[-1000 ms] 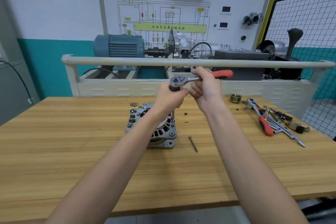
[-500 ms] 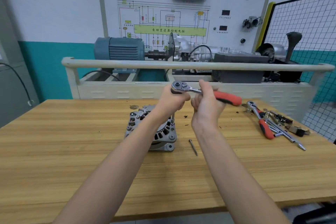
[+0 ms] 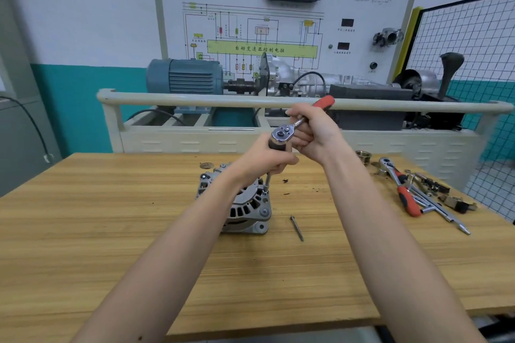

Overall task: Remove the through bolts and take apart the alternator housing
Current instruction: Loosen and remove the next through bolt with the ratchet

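One head-worn view looks forward and slightly down from the near edge of the table (image 3: 83, 231), wide-angled, so both forearms run in from the bottom. The table fills the lower half, close up; beyond its far edge stand a rail (image 3: 195, 99) and a wall panel (image 3: 278, 22), facing the camera.

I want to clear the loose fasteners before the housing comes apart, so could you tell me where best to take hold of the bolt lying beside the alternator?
Pinch the slim loose steel bolt at mid-shank from above, thumb and finger on its long sides. It lies flat on the wooden table, clear of the grey cast alternator.
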Motion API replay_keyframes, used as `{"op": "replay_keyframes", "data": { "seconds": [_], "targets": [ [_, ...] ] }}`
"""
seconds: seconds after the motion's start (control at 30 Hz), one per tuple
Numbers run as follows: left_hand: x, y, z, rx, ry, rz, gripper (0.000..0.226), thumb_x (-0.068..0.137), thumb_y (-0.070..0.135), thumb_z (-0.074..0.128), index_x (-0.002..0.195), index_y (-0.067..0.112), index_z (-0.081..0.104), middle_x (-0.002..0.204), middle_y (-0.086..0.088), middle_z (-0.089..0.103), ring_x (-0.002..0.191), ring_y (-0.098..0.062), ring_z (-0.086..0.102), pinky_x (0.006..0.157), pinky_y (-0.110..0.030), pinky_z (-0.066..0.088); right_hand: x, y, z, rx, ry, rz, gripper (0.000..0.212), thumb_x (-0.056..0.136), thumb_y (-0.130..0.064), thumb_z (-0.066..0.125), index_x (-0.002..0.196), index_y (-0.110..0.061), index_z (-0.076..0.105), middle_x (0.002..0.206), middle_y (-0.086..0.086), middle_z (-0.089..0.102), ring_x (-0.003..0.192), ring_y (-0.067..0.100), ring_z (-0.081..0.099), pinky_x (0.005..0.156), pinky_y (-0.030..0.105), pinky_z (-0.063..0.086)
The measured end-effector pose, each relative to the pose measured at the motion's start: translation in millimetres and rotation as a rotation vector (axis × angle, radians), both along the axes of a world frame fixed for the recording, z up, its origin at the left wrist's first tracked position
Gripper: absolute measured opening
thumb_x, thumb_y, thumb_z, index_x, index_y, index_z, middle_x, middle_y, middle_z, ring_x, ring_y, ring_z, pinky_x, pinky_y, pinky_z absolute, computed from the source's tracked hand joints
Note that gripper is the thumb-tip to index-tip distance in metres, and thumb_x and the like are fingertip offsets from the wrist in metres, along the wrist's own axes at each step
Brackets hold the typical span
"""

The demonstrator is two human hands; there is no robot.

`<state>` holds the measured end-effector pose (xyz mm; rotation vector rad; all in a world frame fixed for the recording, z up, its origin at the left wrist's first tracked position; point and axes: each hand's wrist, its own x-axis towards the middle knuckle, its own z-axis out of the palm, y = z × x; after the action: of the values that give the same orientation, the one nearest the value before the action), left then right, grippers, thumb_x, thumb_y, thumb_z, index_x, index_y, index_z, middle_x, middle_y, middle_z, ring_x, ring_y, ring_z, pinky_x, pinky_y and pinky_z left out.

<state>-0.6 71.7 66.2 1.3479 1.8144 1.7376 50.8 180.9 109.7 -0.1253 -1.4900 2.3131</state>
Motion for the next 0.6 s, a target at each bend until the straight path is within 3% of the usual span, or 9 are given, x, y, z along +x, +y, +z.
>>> {"op": "replay_keyframes", "data": {
  "seconds": [0.13, 0.2, 0.3, 0.4, 0.6],
  "targets": [
    [7, 8, -9, 0.140, -0.030, 0.131, 0.025, 0.066, 0.000, 0.054, 0.053, 0.012, 0.037, 0.048, -0.002, 0.032, 0.042, -0.012, 0.026, 0.046, -0.022, 0.023, 9, -15, -24, -0.250, 0.146, -0.312, 0.034, 0.082, 0.003, 0.054, 0.062, -0.017, 0.035, 0.037, -0.008, 0.024, 0.030, 0.006, 0.020, 0.032, 0.018, 0.019],
    [9, 12, -14, 0.213, -0.044, 0.220, 0.032, 0.075, -0.007, 0.055, 0.058, 0.013, 0.037, 0.052, -0.002, 0.032, 0.046, -0.011, 0.028, 0.049, -0.027, 0.023, 17, -26, -38, -0.299, 0.216, -0.468, 0.032, 0.082, 0.001, 0.061, 0.070, -0.018, 0.039, 0.039, -0.010, 0.030, 0.033, 0.005, 0.025, 0.034, 0.018, 0.024],
    [14, 18, -20, 0.317, -0.074, 0.336, 0.041, 0.079, -0.013, 0.053, 0.056, 0.016, 0.037, 0.047, 0.009, 0.034, 0.043, -0.004, 0.028, 0.045, -0.021, 0.025, 27, -43, -53, -0.305, 0.330, -0.534, 0.036, 0.084, -0.002, 0.065, 0.068, -0.021, 0.039, 0.040, -0.010, 0.032, 0.034, 0.005, 0.027, 0.036, 0.018, 0.027],
    [15, 15, -19, 0.287, -0.059, 0.364, 0.038, 0.078, -0.013, 0.054, 0.056, 0.015, 0.039, 0.049, 0.005, 0.036, 0.044, -0.005, 0.031, 0.046, -0.021, 0.028, 27, -38, -48, -0.260, 0.325, -0.467, 0.038, 0.084, 0.000, 0.063, 0.065, -0.022, 0.038, 0.039, -0.010, 0.030, 0.033, 0.006, 0.025, 0.036, 0.018, 0.024],
    [-3, -6, -1, -0.054, 0.101, 0.016, 0.033, 0.081, -0.008, 0.062, 0.057, 0.007, 0.044, 0.047, -0.006, 0.040, 0.043, -0.018, 0.040, 0.049, -0.027, 0.034, 10, 5, -10, 0.044, 0.039, 0.022, 0.052, 0.087, -0.001, 0.049, 0.041, -0.022, 0.034, 0.033, -0.008, 0.020, 0.029, 0.006, 0.014, 0.033, 0.017, 0.013]
  ]
}}
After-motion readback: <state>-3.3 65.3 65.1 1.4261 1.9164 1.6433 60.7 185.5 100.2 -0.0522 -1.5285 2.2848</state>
